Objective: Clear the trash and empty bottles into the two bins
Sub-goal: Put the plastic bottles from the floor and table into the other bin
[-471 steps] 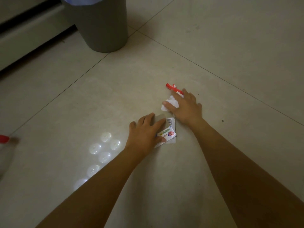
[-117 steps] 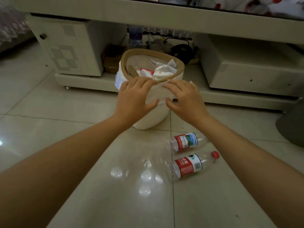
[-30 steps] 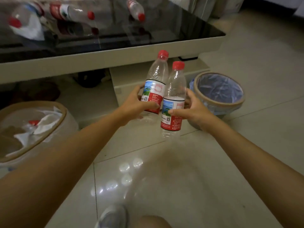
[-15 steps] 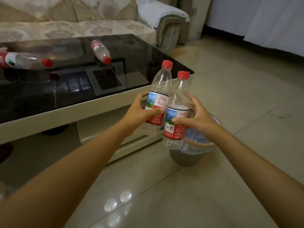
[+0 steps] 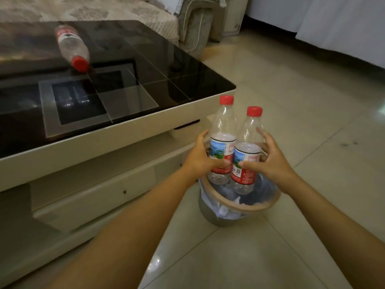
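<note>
Right now my left hand (image 5: pixel 200 158) wraps one bottle (image 5: pixel 221 142) and my right hand (image 5: pixel 268 161) wraps another bottle (image 5: pixel 246 155), both upright, caps toward twelve o'clock, touching, directly over the bin (image 5: pixel 229 205) beside the bench (image 5: pixel 125 130).

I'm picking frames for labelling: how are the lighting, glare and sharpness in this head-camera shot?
Head view: dim, warm indoor light; the two held bottles and both hands are sharp enough to read. Head view: the glossy black table top mirrors the room, and a ceiling-light glint sits on the floor tile. Head view: wide-angle bending curves the table edge; the lying bottle is slightly soft.
</note>
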Demonstrator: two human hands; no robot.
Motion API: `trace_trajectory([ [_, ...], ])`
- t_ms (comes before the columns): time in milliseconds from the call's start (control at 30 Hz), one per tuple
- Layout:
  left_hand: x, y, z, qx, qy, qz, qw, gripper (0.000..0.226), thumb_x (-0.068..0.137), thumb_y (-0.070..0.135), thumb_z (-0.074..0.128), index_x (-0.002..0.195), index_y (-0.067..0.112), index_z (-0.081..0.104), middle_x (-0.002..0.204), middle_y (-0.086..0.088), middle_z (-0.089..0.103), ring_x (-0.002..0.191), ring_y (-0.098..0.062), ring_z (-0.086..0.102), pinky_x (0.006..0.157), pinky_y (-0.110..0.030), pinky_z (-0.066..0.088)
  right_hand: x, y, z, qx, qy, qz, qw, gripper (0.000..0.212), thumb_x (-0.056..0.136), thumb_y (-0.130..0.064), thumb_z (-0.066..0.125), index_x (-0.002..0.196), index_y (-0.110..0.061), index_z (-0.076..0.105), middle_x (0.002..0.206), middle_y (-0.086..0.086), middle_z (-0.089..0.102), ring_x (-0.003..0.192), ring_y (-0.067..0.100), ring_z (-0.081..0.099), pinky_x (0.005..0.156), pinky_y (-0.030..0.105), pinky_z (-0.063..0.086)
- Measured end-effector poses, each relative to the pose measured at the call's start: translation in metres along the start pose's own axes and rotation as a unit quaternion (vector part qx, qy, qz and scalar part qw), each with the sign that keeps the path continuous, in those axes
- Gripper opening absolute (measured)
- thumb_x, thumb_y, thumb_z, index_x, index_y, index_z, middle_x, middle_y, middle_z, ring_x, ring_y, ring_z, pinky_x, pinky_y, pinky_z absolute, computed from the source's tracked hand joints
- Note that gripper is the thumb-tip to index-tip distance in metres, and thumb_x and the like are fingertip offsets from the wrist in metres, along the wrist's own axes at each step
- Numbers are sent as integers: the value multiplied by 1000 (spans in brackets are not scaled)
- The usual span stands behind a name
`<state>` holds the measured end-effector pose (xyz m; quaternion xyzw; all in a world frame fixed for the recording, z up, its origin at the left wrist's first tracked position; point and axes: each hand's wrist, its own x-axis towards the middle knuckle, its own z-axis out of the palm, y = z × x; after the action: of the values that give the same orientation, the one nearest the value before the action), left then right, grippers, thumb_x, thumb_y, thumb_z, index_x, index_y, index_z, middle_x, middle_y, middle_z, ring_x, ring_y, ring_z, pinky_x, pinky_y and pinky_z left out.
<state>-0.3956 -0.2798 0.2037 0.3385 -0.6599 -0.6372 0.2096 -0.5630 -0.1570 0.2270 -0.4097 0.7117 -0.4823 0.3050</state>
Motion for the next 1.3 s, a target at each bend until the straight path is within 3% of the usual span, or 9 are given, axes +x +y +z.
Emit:
trace_trajectory([
  [167, 18, -43, 8, 115, 45, -60, 991, 118, 34, 51, 80, 136, 47, 21, 125, 2, 62, 120, -23, 53, 96, -50, 48, 8, 39, 22, -25, 41, 22, 999, 97, 71, -5, 80, 146, -32, 25, 142, -3, 44, 121, 16, 48, 84, 30, 51],
  [233, 25, -54, 8, 133, 50, -73, 987, 126, 30, 58, 74, 141, 45, 14, 130, 2, 59, 128, -25, 46, 100, -51, 44, 12, 50, 28, -19, 58, 33, 998, 97, 72, -3, 79, 146, -33, 24, 145, 0, 42, 126, 20, 45, 90, 34, 50],
  [333, 22, -54, 6, 107, 28, -74, 991, 131, 40, 50, 82, 147, 40, 5, 139, 0, 52, 135, -25, 38, 103, -53, 41, 15, 61, 31, -22, 74, 36, 996, 95, 74, -2, 77, 147, -30, 23, 145, 0, 42, 128, 17, 43, 97, 38, 47],
  [467, 14, -54, -4, 42, -6, -75, 996, 122, 66, 12, 85, 151, 31, 0, 143, -1, 47, 131, -25, 44, 100, -52, 44, 18, 64, 32, 11, 64, 40, 997, 94, 76, 10, 71, 149, -19, 20, 132, 3, 47, 118, 18, 50, 86, 28, 48],
  [600, 10, -56, 0, 135, -1, -44, 990, 103, 76, 1, 72, 152, 27, 8, 142, -1, 47, 122, -25, 52, 93, -45, 51, 22, 60, 39, 39, 53, 59, 996, 88, 80, 13, 64, 149, -18, 21, 127, 10, 53, 109, 28, 58, 77, 28, 55],
  [833, -15, -62, -9, 163, 107, -7, 981, 75, 76, 1, 65, 139, 30, 37, 118, -1, 64, 104, -23, 62, 85, -40, 55, 15, 41, 63, 31, 8, 40, 999, 70, 81, 12, 64, 140, -13, 35, 117, 6, 58, 92, 13, 62, 70, 15, 55],
  [1000, -50, -71, -54, 166, 108, -46, 979, 70, 77, 4, 69, 134, 31, 41, 115, 2, 61, 103, -21, 61, 83, -42, 56, 4, 23, 86, 39, -29, 32, 998, 57, 79, 15, 64, 132, -2, 49, 117, 14, 61, 81, 2, 65, 70, 12, 53],
  [1167, -100, -81, -101, 130, 96, -49, 986, 79, 70, -4, 69, 134, 32, 41, 123, 5, 57, 113, -22, 57, 83, -45, 56, -10, 8, 115, 58, -103, 42, 992, 53, 78, 11, 68, 124, -12, 54, 114, 10, 64, 89, 17, 66, 77, 23, 56],
  [1300, -144, -86, -133, 131, 120, -36, 984, 74, 72, -2, 72, 112, 53, 42, 118, 5, 60, 108, -19, 60, 83, -44, 57, -25, 6, 137, 15, -172, 30, 985, 43, 78, 3, 71, 114, -19, 60, 116, 5, 66, 96, 18, 67, 84, 32, 55],
])
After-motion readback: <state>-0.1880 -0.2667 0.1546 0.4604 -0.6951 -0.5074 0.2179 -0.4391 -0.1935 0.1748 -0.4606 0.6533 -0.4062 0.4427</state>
